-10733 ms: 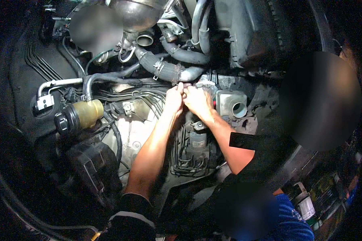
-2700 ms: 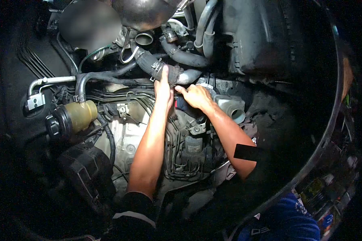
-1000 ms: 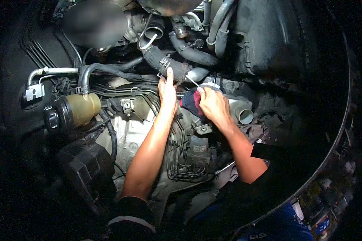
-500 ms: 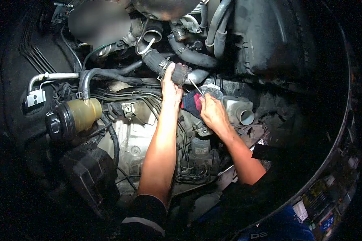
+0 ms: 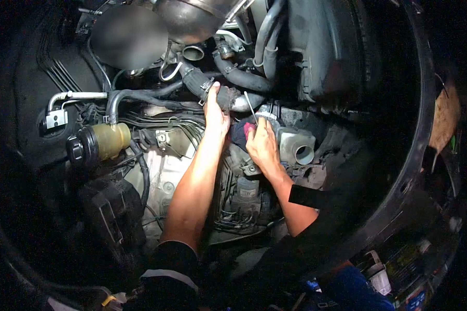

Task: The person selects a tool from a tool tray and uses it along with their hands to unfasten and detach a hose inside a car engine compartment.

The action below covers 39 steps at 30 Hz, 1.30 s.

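Note:
My left hand (image 5: 216,111) is wrapped round a black ribbed hose (image 5: 196,83) that carries a metal hose clamp (image 5: 207,85). Its thumb lies along the hose near the clamp. At the hose's right end is a bare grey metal pipe (image 5: 247,103). Beside that pipe, my right hand (image 5: 263,143) is closed round a slim tool with a straight metal shaft, which looks like a screwdriver (image 5: 249,103); its handle is hidden by my fingers. The shaft points up across the pipe. Against the same hand is a dark cloth (image 5: 238,133) with a red patch.
A yellowed reservoir with a black cap (image 5: 83,147) stands at left. An open round pipe mouth (image 5: 193,53) is above the hose, and a white plastic port (image 5: 303,154) lies right of my hand. Black hoses (image 5: 244,76) and a large dark housing (image 5: 321,52) fill the upper right.
The whole view has shifted, with hands and hose lying slightly further left. The tool's shaft stands more upright, its tip now past the pipe's upper edge. My left hand keeps its grip.

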### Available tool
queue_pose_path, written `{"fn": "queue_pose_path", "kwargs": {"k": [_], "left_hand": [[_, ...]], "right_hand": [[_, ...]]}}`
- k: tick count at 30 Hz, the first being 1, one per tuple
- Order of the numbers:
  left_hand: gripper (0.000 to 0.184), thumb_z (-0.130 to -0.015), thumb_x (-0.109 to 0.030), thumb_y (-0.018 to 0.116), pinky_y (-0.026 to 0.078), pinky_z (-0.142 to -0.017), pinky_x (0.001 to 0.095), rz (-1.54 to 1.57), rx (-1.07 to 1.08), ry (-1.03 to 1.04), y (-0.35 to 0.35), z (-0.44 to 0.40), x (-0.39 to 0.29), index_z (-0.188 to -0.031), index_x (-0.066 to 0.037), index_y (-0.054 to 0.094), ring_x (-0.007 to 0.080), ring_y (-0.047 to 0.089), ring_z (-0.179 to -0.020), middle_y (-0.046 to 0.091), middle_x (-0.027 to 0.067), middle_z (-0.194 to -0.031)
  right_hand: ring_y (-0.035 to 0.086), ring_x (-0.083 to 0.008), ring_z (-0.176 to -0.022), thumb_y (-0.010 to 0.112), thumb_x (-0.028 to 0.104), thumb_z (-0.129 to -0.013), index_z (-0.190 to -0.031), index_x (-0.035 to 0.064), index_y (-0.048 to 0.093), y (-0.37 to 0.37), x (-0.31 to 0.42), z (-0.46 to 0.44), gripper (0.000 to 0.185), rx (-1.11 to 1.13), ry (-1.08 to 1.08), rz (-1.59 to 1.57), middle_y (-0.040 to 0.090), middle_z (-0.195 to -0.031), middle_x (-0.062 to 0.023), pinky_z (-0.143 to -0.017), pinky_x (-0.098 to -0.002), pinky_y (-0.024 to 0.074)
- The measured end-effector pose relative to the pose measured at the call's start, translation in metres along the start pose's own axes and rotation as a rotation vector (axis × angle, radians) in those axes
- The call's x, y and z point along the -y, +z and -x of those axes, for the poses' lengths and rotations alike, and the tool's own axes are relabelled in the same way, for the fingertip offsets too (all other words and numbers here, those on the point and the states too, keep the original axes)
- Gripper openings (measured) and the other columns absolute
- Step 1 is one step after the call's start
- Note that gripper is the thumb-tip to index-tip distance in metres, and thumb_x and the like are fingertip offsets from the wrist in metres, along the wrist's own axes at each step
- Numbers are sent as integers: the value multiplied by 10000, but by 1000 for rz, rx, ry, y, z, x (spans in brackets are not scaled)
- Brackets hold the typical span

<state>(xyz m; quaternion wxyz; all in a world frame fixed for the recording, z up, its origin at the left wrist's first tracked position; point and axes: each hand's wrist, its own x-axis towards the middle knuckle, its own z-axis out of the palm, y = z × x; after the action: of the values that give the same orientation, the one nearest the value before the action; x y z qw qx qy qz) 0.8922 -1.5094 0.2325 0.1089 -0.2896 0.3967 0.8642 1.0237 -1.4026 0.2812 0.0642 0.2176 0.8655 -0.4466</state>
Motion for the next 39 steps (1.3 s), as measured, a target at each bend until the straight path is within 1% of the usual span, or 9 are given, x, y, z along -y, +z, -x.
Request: {"fn": "queue_pose_path", "kwargs": {"k": [9, 11, 16, 19, 21, 24, 25, 27, 39], "left_hand": [[602, -903, -608, 611, 458, -590, 331, -390, -302, -146, 19, 71, -16, -1038, -25, 677, 181, 578, -638, 690, 45, -848], [586, -928, -585, 580, 494, -637, 363, -1018, -179, -83, 29, 107, -21, -1000, -15, 693, 221, 626, -669, 698, 92, -824], [416, -925, -202, 548, 514, -782, 464, -1549, 327, 487, -40, 94, -26, -1281, 11, 519, 397, 617, -923, 630, 230, -956], [192, -948, -144, 493, 533, -726, 429, -1738, 229, 513, 17, 133, -98, -1063, -22, 586, 355, 648, -832, 624, 144, -952], [194, -947, -177, 517, 531, -635, 429, -1794, 339, 1004, 13, 132, -114, -1044, -28, 594, 327, 656, -747, 615, 148, -926], [249, -951, -234, 544, 508, -562, 502, -1781, 67, 527, 74, 196, -139, -1049, -10, 591, 389, 651, -758, 626, 201, -939], [301, -993, -268, 502, 521, -628, 528, -2300, 347, 519, 59, 190, -139, -1082, 6, 587, 446, 644, -834, 642, 242, -1024], [321, -1012, -280, 484, 541, -672, 498, -1713, 25, 561, 89, 247, -155, -1134, -3, 590, 422, 653, -919, 645, 243, -1078], [429, -864, 25, 554, 498, -766, 431, -1957, -632, 1474, 146, 462, -383, -1260, -116, 637, 370, 602, -884, 572, 186, -963]], "right_hand": [[628, -437, -1009, 563, 91, -940, -1270, -46, 536, 0, -4, 3, 358, -26, -250, -137, 645, -1098, -278, -902, -445, 504], [643, -437, -960, 571, 61, -920, -1250, -23, 537, 1, 1, 6, 342, 132, -234, -201, 652, -1041, -275, -840, -448, 521], [627, -425, -1032, 603, 65, -885, -1281, -4, 522, -4, 18, 14, 410, 208, -438, -324, 628, -1102, -278, -878, -448, 500], [565, -422, -1167, 594, 216, -950, -1312, -26, 526, -18, 27, 27, 442, 197, -428, -268, 593, -1253, -253, -1010, -437, 445], [566, -426, -1132, 587, 223, -955, -1284, -29, 540, -20, 21, 35, 417, 184, -416, -201, 608, -1192, -247, -981, -452, 448], [575, -407, -1021, 602, 209, -928, -1215, -2, 586, -24, 7, 44, 357, 153, -536, -92, 615, -1073, -225, -901, -470, 458], [573, -402, -986, 605, 197, -917, -1193, 9, 599, -27, 4, 47, 334, 109, -608, -56, 613, -1038, -218, -876, -472, 458], [552, -431, -1035, 583, 110, -903, -1196, -9, 574, -37, -2, 56, 317, 123, -607, 2, 590, -1087, -248, -922, -480, 437], [557, -402, -1055, 595, 197, -923, -1179, 46, 591, -97, 5, 84, 297, 324, -551, 204, 576, -1105, -207, -908, -496, 449]]}}
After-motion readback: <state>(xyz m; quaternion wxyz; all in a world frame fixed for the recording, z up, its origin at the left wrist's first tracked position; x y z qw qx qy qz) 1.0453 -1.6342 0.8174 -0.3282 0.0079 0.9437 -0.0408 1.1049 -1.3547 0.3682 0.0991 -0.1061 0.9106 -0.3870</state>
